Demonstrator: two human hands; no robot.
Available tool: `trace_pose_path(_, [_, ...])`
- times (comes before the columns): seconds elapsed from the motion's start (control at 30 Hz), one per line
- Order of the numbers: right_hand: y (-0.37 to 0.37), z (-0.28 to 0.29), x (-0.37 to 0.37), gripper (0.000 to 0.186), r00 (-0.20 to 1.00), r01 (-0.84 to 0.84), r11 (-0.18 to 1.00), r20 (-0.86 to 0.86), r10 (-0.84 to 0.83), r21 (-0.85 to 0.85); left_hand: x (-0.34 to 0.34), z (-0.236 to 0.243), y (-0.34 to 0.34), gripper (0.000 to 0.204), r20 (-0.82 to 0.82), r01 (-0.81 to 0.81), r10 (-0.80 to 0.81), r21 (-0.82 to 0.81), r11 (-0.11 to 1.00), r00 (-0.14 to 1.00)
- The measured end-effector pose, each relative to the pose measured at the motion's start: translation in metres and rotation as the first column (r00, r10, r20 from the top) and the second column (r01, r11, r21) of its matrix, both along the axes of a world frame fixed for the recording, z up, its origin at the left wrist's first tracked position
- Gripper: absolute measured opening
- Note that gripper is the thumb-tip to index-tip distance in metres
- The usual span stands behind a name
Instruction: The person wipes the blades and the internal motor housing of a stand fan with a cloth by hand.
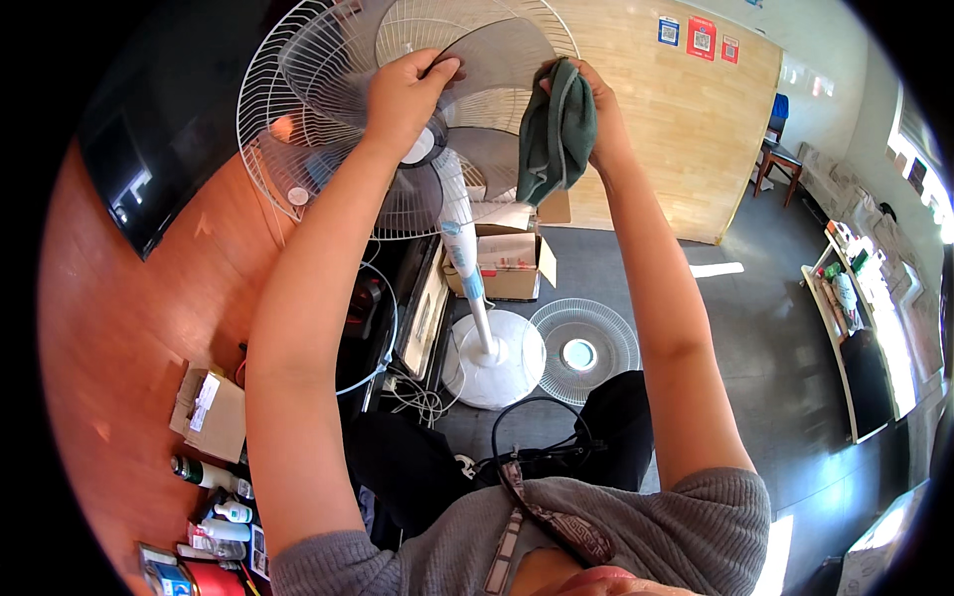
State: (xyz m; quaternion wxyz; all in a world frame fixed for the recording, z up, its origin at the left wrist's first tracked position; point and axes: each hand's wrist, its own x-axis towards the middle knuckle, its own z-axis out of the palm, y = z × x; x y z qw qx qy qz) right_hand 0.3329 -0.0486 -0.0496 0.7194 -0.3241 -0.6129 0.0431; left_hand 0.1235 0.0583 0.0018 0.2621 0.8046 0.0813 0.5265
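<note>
Translucent grey fan blade (497,55), smooth and curved, sits pinched at its edge in my left hand (405,94). Right hand (586,104) grips a soft, crumpled green cloth (556,134) against the blade's other edge, before the white wire grille (298,129).

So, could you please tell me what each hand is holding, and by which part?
The left hand pinches the fan blade at its outer edge; the right hand grips the green cloth by its bunched top.
</note>
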Motion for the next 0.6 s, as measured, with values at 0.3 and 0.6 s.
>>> trace_pose_path(0.3, [0.007,-0.007,-0.018,0.016,0.861,0.509,0.86,0.002,-0.509,0.041,0.003,-0.003,0.002,0.02,0.007,-0.002,0.002,0.015,1.0,1.0])
trace_pose_path(0.6, [0.026,-0.017,0.026,0.01,0.63,0.743,0.522,-0.175,-0.757,0.417,0.005,0.002,-0.001,0.021,0.028,-0.008,0.007,0.018,1.0,1.0])
